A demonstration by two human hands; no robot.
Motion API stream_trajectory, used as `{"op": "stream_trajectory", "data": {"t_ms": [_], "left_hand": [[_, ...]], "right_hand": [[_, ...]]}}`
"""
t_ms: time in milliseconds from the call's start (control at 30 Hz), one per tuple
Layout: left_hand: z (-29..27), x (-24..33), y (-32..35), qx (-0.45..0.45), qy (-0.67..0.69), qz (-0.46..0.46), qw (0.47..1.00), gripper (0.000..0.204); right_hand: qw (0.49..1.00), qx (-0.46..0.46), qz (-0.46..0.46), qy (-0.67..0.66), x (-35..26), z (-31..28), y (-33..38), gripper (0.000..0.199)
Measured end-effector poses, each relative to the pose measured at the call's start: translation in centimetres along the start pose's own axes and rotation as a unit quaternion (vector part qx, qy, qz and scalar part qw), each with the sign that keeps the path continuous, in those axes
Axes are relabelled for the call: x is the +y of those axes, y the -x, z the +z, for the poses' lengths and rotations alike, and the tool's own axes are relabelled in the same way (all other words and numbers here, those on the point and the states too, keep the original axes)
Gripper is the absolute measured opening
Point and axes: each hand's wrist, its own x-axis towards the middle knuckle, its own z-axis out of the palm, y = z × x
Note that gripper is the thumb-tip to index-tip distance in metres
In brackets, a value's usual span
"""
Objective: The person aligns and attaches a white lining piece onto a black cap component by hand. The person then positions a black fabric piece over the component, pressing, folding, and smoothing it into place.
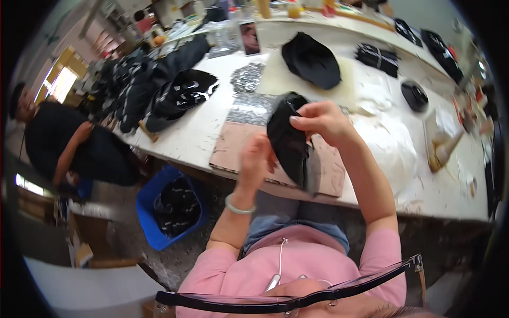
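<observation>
Item: black fabric cap piece (pixel 289 140), held up over the pinkish board (pixel 328 169) on the white worktable (pixel 201 127).

My right hand (pixel 321 121) pinches its top edge between thumb and fingers; my left hand (pixel 255 159), blurred, touches its left side, grip unclear. Another black cap (pixel 312 61) at 12 o'clock; blue plastic bin (pixel 146 214) of dark caps at 8 o'clock.

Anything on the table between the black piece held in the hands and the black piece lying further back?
In the head view, a grey speckled sheet lies on the white table between the held black piece and the far black piece. Both hands, right and left, grip the held one.
</observation>
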Motion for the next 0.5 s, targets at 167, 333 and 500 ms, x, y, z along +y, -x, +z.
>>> {"op": "stream_trajectory", "data": {"t_ms": [167, 333, 500], "left_hand": [[-0.3, 6.7, -0.7, -0.13, -0.392, 0.327, 0.85, 0.052], [1.3, 8.1, -3.3, -0.175, -0.397, 0.171, 0.884, 0.016], [-1.1, 3.3, -10.4, -0.349, -0.55, -0.045, 0.758, 0.028]], "right_hand": [[0.977, -0.088, 0.085, -0.176, 1.3, 0.8, -0.4, 0.021], [0.98, -0.185, 0.057, 0.055, 1.0, -1.1, -2.0, 0.021], [0.97, 0.082, -0.136, 0.183, 0.5, -5.1, -1.7, 0.031]]}}
